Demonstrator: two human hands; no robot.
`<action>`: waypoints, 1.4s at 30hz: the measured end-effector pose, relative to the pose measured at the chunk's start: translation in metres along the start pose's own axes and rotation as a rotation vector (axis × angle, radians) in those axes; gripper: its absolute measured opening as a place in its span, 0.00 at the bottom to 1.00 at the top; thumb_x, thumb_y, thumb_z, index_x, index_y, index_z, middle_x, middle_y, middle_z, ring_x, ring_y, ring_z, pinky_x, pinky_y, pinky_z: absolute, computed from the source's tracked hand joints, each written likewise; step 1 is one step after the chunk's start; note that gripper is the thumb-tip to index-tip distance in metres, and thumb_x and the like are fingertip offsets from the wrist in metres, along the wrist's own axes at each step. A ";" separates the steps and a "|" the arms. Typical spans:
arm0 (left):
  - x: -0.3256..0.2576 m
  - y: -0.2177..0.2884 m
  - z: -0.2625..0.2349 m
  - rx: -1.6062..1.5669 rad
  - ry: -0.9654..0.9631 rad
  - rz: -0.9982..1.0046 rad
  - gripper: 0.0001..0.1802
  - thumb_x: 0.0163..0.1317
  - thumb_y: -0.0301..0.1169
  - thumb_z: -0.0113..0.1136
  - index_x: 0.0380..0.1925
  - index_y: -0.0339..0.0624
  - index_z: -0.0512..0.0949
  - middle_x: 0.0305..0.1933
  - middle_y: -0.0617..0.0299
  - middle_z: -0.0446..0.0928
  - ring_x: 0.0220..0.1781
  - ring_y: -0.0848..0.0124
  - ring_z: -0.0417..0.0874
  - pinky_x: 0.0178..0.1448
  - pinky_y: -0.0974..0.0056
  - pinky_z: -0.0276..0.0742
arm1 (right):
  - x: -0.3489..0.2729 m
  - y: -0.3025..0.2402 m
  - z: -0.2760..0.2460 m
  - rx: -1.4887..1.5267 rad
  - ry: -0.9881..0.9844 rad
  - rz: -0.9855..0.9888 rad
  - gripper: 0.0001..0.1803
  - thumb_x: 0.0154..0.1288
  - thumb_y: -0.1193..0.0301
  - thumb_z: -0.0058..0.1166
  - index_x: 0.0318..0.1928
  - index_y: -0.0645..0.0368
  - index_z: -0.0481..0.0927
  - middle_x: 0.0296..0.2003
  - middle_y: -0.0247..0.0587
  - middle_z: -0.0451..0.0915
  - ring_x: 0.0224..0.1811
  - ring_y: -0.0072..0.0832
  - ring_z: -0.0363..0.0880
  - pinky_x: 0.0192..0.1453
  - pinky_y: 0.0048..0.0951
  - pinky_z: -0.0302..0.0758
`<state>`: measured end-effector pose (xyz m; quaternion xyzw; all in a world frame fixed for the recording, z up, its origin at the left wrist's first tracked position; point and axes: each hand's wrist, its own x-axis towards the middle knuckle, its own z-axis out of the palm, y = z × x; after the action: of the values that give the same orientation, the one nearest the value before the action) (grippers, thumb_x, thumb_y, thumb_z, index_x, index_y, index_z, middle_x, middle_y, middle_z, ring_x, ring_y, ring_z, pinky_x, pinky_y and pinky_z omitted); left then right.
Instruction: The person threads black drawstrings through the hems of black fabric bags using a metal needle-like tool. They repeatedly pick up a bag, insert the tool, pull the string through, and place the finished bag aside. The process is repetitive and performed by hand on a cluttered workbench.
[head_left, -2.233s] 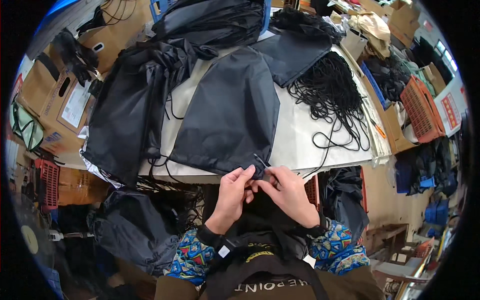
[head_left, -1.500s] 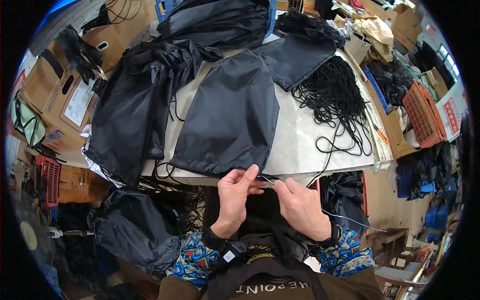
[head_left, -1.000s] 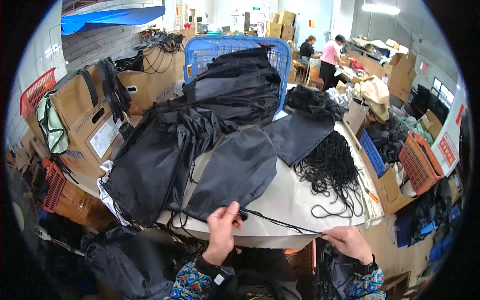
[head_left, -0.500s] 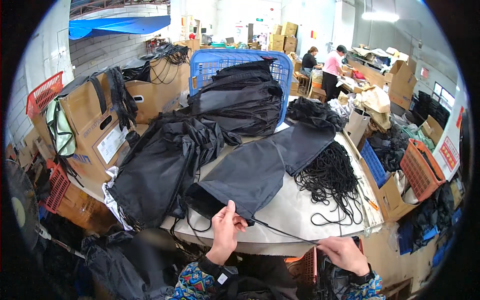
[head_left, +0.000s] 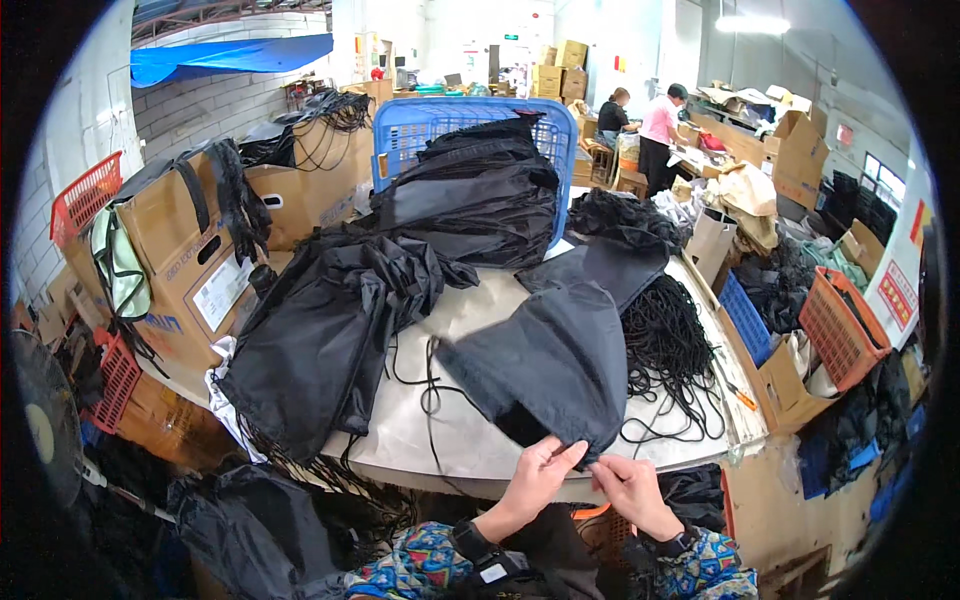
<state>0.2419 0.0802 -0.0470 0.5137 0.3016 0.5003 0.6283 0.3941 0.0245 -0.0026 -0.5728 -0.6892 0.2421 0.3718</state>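
Note:
A black fabric drawstring bag [head_left: 565,350] hangs over the table's near side, its mouth toward me. My left hand [head_left: 530,488] is closed, pinching the edge of the mouth near its right corner, thumb on top. Right beside it, my right hand [head_left: 640,498] has its fingertips pinched at the same corner. Any cord between those fingers is hidden. Behind the bag lies another flat black bag [head_left: 600,268]. To its right is a heap of black cords [head_left: 665,340], with loose ends trailing over the tabletop [head_left: 400,445].
Black bags [head_left: 310,350] are piled on the left, before a cardboard box [head_left: 180,250]. A blue basket [head_left: 390,130] with stacked black fabric stands behind. An orange-handled tool [head_left: 742,398] lies at the right edge. Two people [head_left: 660,125] are at the far right.
Both hands have come together at the bag's corner; the left moved right and the right moved left. The bag swung right, and the cord stretched between my hands is out of sight.

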 end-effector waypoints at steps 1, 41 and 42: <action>0.002 0.003 -0.002 -0.015 -0.031 0.000 0.10 0.65 0.32 0.55 0.36 0.35 0.77 0.26 0.72 0.73 0.29 0.84 0.69 0.33 0.72 0.70 | 0.003 -0.002 -0.004 -0.031 -0.085 0.064 0.08 0.60 0.70 0.57 0.27 0.61 0.80 0.19 0.41 0.79 0.20 0.28 0.78 0.26 0.28 0.71; -0.004 -0.018 -0.077 0.824 -0.065 0.069 0.15 0.67 0.34 0.52 0.38 0.30 0.77 0.32 0.60 0.79 0.31 0.77 0.79 0.30 0.72 0.76 | 0.060 0.077 0.003 0.351 -0.232 0.489 0.16 0.67 0.58 0.48 0.38 0.58 0.81 0.25 0.23 0.72 0.21 0.10 0.61 0.21 0.15 0.55; 0.001 -0.026 -0.068 0.671 0.008 -0.036 0.14 0.67 0.35 0.53 0.37 0.31 0.77 0.31 0.60 0.79 0.30 0.77 0.79 0.28 0.73 0.75 | 0.074 0.079 0.012 0.308 -0.292 0.497 0.15 0.67 0.60 0.48 0.39 0.59 0.81 0.22 0.24 0.71 0.20 0.11 0.62 0.21 0.16 0.57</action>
<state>0.1893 0.1051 -0.0909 0.6846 0.4610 0.3638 0.4319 0.4277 0.1149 -0.0524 -0.6200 -0.5296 0.5064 0.2806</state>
